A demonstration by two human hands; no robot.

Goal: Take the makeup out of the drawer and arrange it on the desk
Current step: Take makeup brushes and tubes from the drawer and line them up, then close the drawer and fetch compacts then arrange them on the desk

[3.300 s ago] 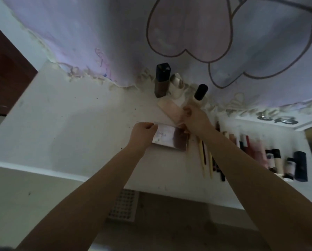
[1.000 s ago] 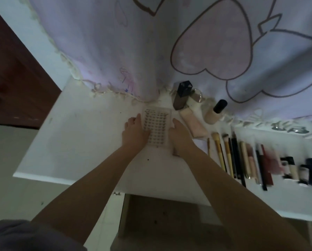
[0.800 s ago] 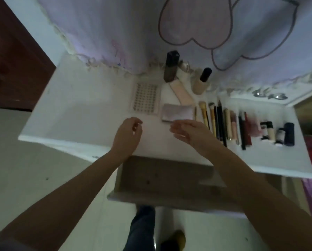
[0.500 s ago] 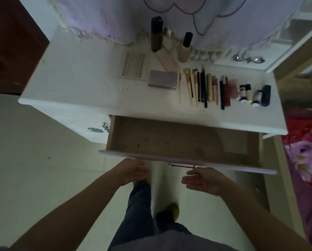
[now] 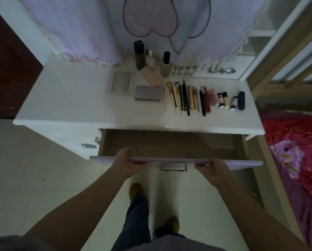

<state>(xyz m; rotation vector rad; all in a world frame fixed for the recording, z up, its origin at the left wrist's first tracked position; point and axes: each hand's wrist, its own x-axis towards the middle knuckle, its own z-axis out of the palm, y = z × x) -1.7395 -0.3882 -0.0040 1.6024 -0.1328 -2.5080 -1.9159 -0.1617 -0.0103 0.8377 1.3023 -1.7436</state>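
A: Logging the head view. I see the drawer (image 5: pixel 169 145) pulled out from under the desk (image 5: pixel 75 98); its brown floor shows nothing lying on it in the part I can see.

B: Hands?

A: Left hand (image 5: pixel 128 164) grips the drawer's front panel left of the metal handle (image 5: pixel 173 167), thumb over the top edge on the inside, fingers curled under the front. Right hand (image 5: pixel 213 168) grips the same panel right of the handle, fingers wrapped round the edge. Neither touches the handle.

B: Where is the makeup?

A: All on the desk top. At the back, by the curtain (image 5: pixel 115 26), a tall dark bottle (image 5: pixel 139 54) stands upright, a foundation bottle with black cap (image 5: pixel 165 64) to its right, a pink tube (image 5: pixel 151 77) lying between them. In front: a dotted sheet (image 5: pixel 121 83), then a grey palette (image 5: pixel 148 93) just beside it, then a row of brushes and pencils (image 5: pixel 184 98) lying parallel, then small tubes (image 5: pixel 224 100) and a dark blue case (image 5: pixel 241 100) at the right end.

B: Anything else?

A: My legs and shoes on the tiled floor (image 5: pixel 24 169); red bedding (image 5: pixel 296 151) at right.
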